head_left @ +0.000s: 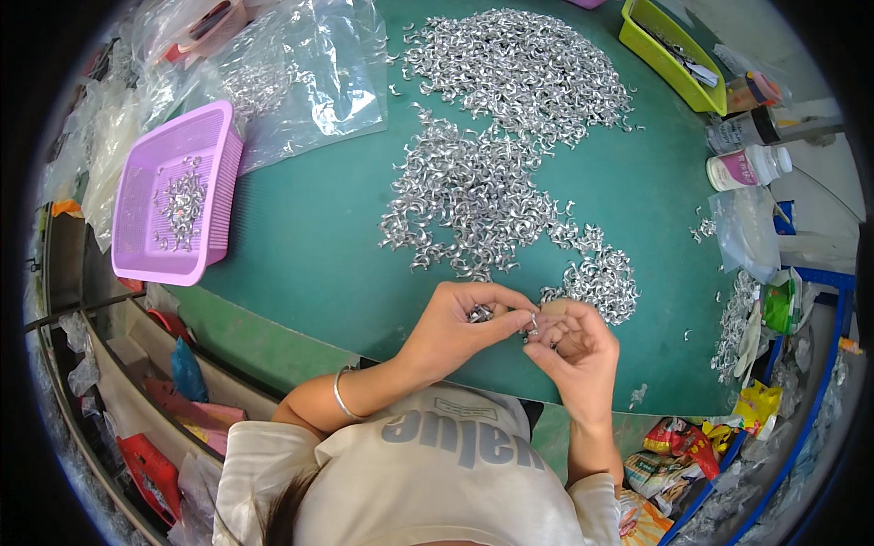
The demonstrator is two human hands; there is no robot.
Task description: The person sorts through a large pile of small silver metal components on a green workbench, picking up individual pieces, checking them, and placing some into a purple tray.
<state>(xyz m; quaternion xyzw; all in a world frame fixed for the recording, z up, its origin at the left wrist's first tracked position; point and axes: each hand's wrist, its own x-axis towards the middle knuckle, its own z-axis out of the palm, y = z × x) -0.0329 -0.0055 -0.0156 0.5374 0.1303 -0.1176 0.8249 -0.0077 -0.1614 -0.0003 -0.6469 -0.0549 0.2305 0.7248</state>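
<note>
My two hands meet at the near edge of the green table, fingertips almost touching. Between thumb and forefinger, my left hand [464, 329] pinches a small curved silver metal piece [533, 321]. More such pieces show in the gap of that hand; whether they lie in the palm or on the table, I cannot tell. My right hand [579, 350] is closed, its fingers curled around a few similar bits, partly hidden. Just beyond the right hand lies a small heap of metal pieces [601, 284]. A middle heap [469, 196] and a larger far heap [519, 68] spread behind it.
A pink basket [217, 196] holding some pieces stands at the left, beside a clear plastic bag [337, 91]. At the far right are a yellow-green tray [669, 45], a white bottle [742, 169] and scattered pieces [736, 328]. Shelves with packets flank the table [300, 237].
</note>
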